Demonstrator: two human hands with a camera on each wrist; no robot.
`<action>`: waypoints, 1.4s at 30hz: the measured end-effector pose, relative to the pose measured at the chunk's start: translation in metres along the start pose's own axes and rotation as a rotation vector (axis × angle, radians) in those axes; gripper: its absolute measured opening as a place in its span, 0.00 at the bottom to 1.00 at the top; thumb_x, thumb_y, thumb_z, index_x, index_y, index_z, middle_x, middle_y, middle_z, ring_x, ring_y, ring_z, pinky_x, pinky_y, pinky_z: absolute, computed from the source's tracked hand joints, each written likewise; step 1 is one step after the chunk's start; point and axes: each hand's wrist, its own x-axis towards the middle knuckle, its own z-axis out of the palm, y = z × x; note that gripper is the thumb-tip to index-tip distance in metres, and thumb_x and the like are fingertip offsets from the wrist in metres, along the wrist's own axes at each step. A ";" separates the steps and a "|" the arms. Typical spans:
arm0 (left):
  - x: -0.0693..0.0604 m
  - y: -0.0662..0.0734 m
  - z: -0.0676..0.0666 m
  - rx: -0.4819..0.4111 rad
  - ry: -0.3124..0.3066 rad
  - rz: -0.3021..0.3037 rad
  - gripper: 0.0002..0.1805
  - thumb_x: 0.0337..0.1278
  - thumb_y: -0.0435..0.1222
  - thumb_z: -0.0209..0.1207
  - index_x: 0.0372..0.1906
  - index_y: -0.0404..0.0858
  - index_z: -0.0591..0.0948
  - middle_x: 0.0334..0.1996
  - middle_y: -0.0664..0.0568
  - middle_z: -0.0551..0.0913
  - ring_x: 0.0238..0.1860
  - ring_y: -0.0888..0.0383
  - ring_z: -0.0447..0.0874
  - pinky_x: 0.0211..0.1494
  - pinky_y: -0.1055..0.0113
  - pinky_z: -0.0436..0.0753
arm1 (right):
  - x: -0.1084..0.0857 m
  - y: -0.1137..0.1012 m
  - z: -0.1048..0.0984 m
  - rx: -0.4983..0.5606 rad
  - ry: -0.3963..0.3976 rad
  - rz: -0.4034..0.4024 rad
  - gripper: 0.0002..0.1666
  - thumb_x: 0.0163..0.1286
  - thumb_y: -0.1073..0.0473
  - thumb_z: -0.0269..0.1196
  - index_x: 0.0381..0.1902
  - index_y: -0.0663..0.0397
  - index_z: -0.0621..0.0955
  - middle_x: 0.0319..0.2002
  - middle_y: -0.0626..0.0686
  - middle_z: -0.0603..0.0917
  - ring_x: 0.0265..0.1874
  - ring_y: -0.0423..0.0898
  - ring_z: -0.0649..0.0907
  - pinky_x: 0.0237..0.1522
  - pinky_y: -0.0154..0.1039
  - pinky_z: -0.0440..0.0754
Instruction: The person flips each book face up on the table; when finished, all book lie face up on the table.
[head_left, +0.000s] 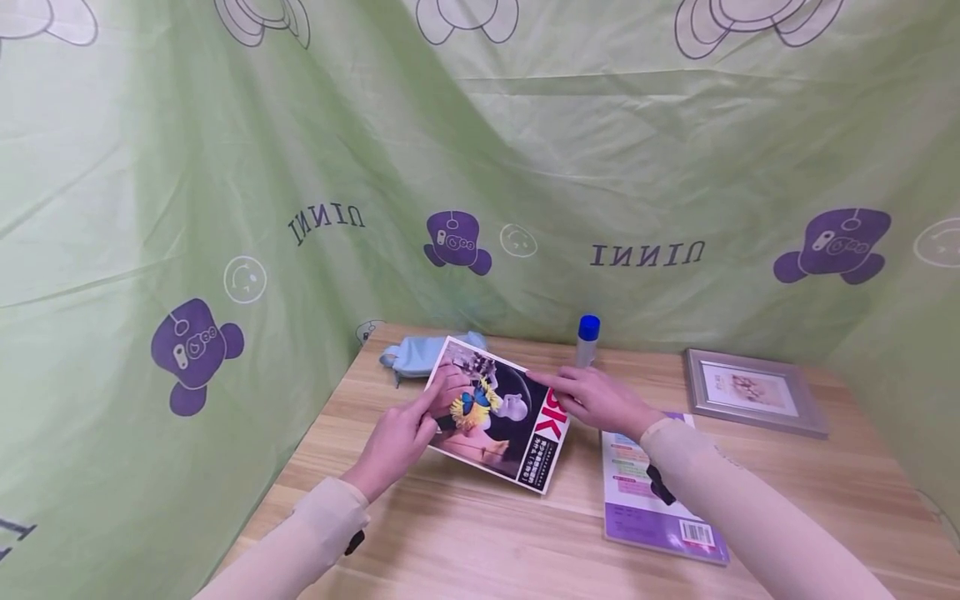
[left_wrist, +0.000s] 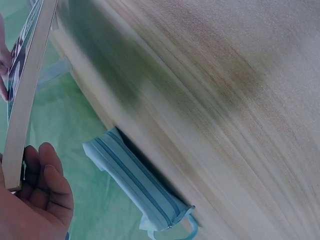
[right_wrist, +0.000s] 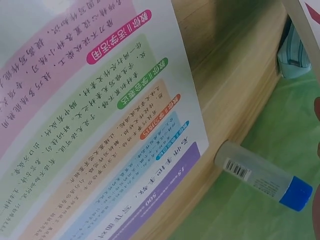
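Left hand grasps the tilted book at left; right hand touches its right side, grip closure unclear.

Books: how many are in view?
2: the butterfly book between the left hand and right hand; the purple-edged book on the table, partly hidden by the right arm.

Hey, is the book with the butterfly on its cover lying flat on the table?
No, the book is tilted between the left hand and right hand, raised above the table.
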 end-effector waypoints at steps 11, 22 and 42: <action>-0.001 -0.001 0.003 -0.020 -0.024 -0.041 0.38 0.66 0.32 0.57 0.80 0.52 0.68 0.60 0.40 0.84 0.23 0.57 0.71 0.37 0.59 0.80 | 0.000 0.001 0.002 0.046 -0.009 -0.014 0.37 0.76 0.59 0.62 0.79 0.30 0.70 0.54 0.50 0.84 0.36 0.45 0.79 0.41 0.44 0.82; 0.000 -0.003 0.004 -0.030 -0.060 -0.090 0.38 0.68 0.33 0.56 0.81 0.56 0.65 0.53 0.37 0.86 0.20 0.57 0.67 0.36 0.60 0.79 | 0.002 0.001 0.002 0.059 -0.027 0.002 0.37 0.76 0.59 0.62 0.78 0.29 0.70 0.52 0.50 0.83 0.35 0.44 0.78 0.40 0.43 0.81; -0.001 -0.014 0.015 -0.096 -0.175 -0.222 0.34 0.70 0.36 0.55 0.80 0.52 0.67 0.21 0.49 0.78 0.17 0.62 0.61 0.25 0.64 0.72 | 0.008 0.000 0.014 0.132 -0.165 0.091 0.31 0.80 0.49 0.59 0.78 0.27 0.71 0.51 0.50 0.83 0.42 0.45 0.82 0.48 0.50 0.83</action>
